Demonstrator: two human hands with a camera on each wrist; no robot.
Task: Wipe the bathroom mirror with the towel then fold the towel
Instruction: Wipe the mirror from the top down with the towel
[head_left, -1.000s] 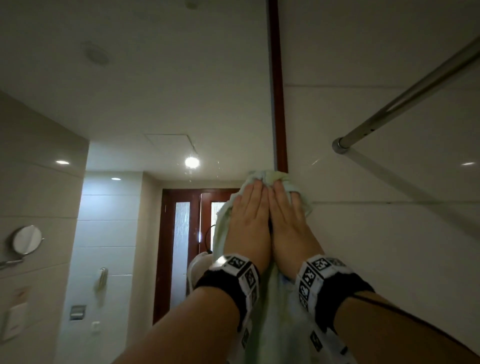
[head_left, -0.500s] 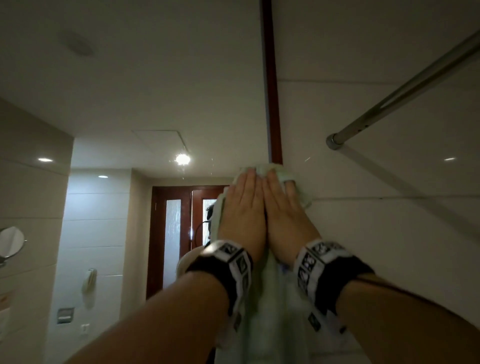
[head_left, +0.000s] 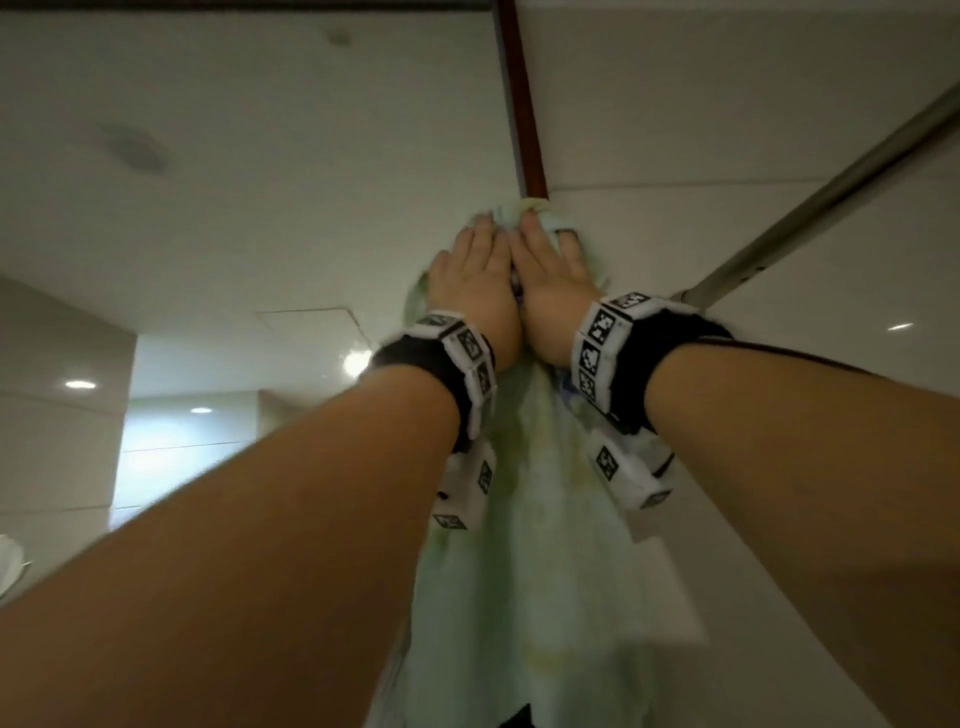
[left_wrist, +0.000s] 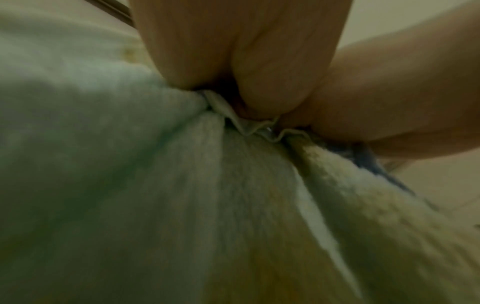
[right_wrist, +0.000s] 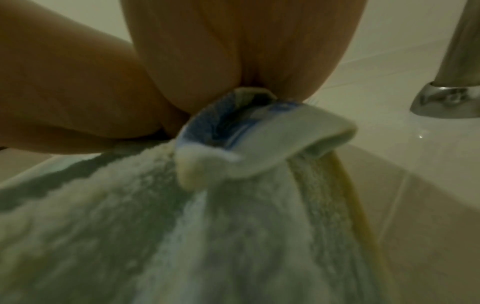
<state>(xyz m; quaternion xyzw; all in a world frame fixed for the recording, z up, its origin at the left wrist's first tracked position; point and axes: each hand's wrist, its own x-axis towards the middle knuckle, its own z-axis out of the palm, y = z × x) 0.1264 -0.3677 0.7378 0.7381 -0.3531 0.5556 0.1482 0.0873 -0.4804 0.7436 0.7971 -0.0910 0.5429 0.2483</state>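
Higher now than a second ago, the towel sits bunched at the mirror's brown frame, at twelve o'clock. Left hand and right hand press it flat-fingered, side by side, gripping nothing. A metal rod runs toward two o'clock.

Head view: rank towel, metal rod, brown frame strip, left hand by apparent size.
1. towel, largest, though nearness to the camera inflates its lower part.
2. metal rod.
3. left hand and brown frame strip look alike in area; not ranking them.
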